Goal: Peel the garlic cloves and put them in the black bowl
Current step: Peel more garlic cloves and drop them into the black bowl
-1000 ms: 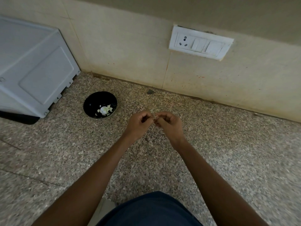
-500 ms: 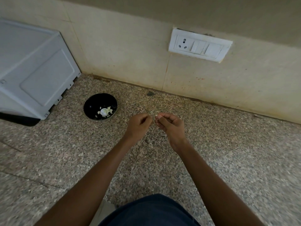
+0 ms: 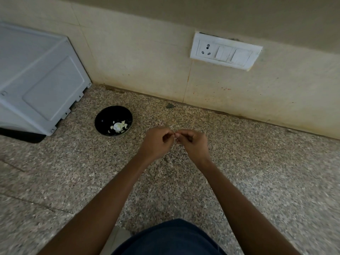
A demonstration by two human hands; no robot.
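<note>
Peeling step: left hand (image 3: 156, 142) and right hand (image 3: 193, 144) are meeting fingertip to fingertip, pinching a garlic clove (image 3: 175, 135) between curled fingers, which should be gripping firmly while stripping skin, with the black bowl (image 3: 113, 120) waiting left of the fingers.

No readable text, label or number shows anywhere, perhaps because the view is soft.

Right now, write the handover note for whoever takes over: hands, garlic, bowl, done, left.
Left hand and right hand: both raised over the speckled counter, fingertips meeting on a small pale piece, apparently the garlic clove being peeled; too small to confirm.
Black bowl: on the counter to the left of the hands, beside the white appliance, holding pale garlic pieces.
Done: some garlic is in the bowl.
Left: finish peeling this clove and drop it in the bowl.
</note>
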